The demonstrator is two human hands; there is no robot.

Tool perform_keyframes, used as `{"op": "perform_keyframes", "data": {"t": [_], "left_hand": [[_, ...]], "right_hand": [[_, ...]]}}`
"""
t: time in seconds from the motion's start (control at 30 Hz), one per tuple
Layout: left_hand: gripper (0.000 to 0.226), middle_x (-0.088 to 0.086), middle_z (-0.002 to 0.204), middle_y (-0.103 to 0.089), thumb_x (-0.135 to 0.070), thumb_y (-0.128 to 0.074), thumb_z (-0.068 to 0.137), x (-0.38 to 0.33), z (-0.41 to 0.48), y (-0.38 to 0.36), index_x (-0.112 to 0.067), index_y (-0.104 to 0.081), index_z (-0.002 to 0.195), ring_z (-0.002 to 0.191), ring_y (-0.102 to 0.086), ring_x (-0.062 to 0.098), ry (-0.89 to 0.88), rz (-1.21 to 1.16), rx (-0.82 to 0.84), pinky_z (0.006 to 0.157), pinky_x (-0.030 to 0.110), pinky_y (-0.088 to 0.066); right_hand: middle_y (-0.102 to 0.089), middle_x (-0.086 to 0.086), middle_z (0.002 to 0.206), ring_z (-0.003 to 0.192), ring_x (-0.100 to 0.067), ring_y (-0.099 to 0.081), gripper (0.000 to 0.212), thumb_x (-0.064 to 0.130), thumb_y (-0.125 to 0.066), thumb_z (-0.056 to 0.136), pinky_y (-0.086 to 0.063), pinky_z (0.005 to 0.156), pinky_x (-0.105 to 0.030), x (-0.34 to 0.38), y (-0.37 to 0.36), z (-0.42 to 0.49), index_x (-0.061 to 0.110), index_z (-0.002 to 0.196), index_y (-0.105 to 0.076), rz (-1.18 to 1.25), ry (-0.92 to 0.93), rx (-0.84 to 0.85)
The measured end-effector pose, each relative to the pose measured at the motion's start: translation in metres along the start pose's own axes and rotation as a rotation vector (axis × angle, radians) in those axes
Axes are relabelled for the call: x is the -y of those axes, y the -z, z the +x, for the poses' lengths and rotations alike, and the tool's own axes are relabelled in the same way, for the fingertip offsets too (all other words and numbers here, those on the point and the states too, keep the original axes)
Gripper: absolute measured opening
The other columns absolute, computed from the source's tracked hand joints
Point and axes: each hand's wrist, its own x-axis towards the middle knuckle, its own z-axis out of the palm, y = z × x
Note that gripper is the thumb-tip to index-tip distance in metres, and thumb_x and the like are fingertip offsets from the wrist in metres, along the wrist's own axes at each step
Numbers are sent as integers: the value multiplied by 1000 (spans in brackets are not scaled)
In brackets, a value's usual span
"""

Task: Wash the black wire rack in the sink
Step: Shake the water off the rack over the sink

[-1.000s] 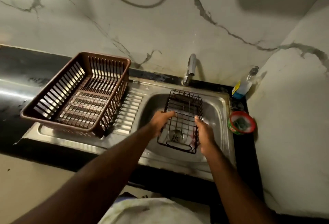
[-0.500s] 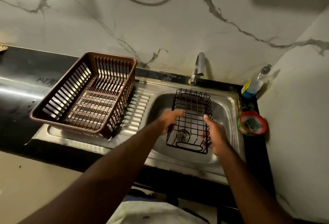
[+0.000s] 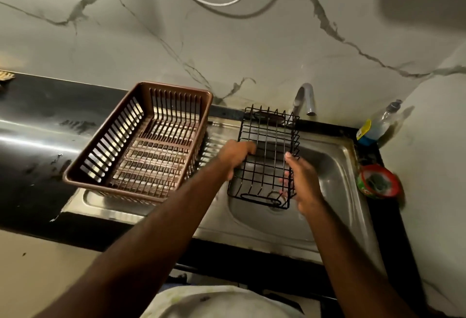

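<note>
A black wire rack point(image 3: 267, 151) hangs above the left side of the steel sink point(image 3: 335, 166), lifted off the basin floor. My left hand point(image 3: 235, 157) grips its left edge. My right hand point(image 3: 301, 181) holds its right edge, fingers curled through the wires. The rack's far end reaches up near the tap point(image 3: 306, 98). No water is visible running from the tap.
A brown plastic dish basket point(image 3: 141, 141) sits on the drainboard to the left of the sink. A dish soap bottle point(image 3: 375, 125) stands in the back right corner, and a round green and red tub point(image 3: 378, 181) with a scrubber sits beside the sink. Black counter runs left.
Both hands have raised the rack out of the basin and shifted it left and toward the tap. The camera view has also drifted.
</note>
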Motion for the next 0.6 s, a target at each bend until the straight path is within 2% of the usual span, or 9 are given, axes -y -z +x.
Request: {"op": "perform_keyframes", "data": {"t": [0.03, 0.07, 0.13, 0.2, 0.27, 0.4, 0.47, 0.5, 0.6], "left_hand": [[19, 7, 106, -61, -24, -63, 93, -2, 0, 14, -10, -61, 106, 91, -55, 16, -8, -14, 14, 73, 31, -47], [23, 8, 112, -59, -25, -63, 93, -6, 1, 32, -10, -61, 110, 95, -54, 17, -16, -22, 20, 73, 30, -43], [48, 10, 127, -57, -31, -66, 89, -13, 4, 66, -8, -56, 130, 111, -54, 23, -41, -15, 0, 83, 33, -44], [57, 12, 131, -61, -38, -69, 82, -22, 2, 106, -8, -59, 130, 118, -57, 30, -66, -19, 19, 97, 42, -49], [62, 18, 131, -64, -40, -71, 72, -29, 4, 146, -7, -64, 124, 120, -61, 37, -85, -10, 29, 101, 53, -51], [32, 9, 106, -75, -30, -65, 85, -42, 6, 220, -8, -70, 108, 96, -72, 27, -106, -7, 13, 82, 44, -61], [20, 5, 89, -75, -23, -63, 87, -43, 6, 248, -8, -68, 99, 79, -73, 20, -97, -33, 8, 66, 35, -60], [15, 4, 84, -73, -18, -62, 86, -41, 5, 264, -8, -67, 96, 74, -72, 18, -99, -52, -4, 63, 33, -59], [29, 9, 99, -65, -18, -66, 71, -30, 10, 299, -9, -64, 99, 92, -65, 28, -83, -80, -36, 84, 47, -58]], "right_hand": [[-66, 0, 117, 105, -26, -66, 19, 54, -59, 93, -56, 90, -53, 6, -13, -3, 37, 103, -63, -8, 13, -2], [-66, 1, 117, 105, -26, -65, 24, 54, -57, 94, -56, 89, -51, 11, -30, -5, 35, 108, -63, -12, 26, -6], [-66, 0, 119, 105, -29, -65, 38, 57, -57, 92, -57, 82, -46, 25, -60, -11, 30, 118, -62, -7, 38, -11], [-64, -3, 124, 106, -29, -65, 48, 60, -57, 90, -56, 82, -44, 39, -94, -17, 29, 127, -59, 1, 47, -19], [-59, -7, 134, 111, -28, -63, 59, 62, -58, 87, -55, 90, -48, 51, -128, -20, 29, 135, -53, -4, 69, -26], [-51, -6, 146, 117, -25, -57, 80, 68, -60, 77, -49, 100, -51, 71, -199, -28, 27, 144, -44, -13, 90, -38], [-52, -4, 143, 119, -26, -57, 78, 64, -62, 80, -48, 102, -52, 75, -229, -32, 26, 145, -42, -19, 70, -43], [-56, -3, 138, 116, -26, -58, 73, 62, -63, 81, -48, 101, -51, 76, -245, -33, 24, 141, -45, -28, 56, -39], [-67, 0, 114, 103, -23, -64, 52, 56, -65, 82, -52, 96, -50, 76, -283, -35, 22, 120, -59, -8, 19, 12]]}}
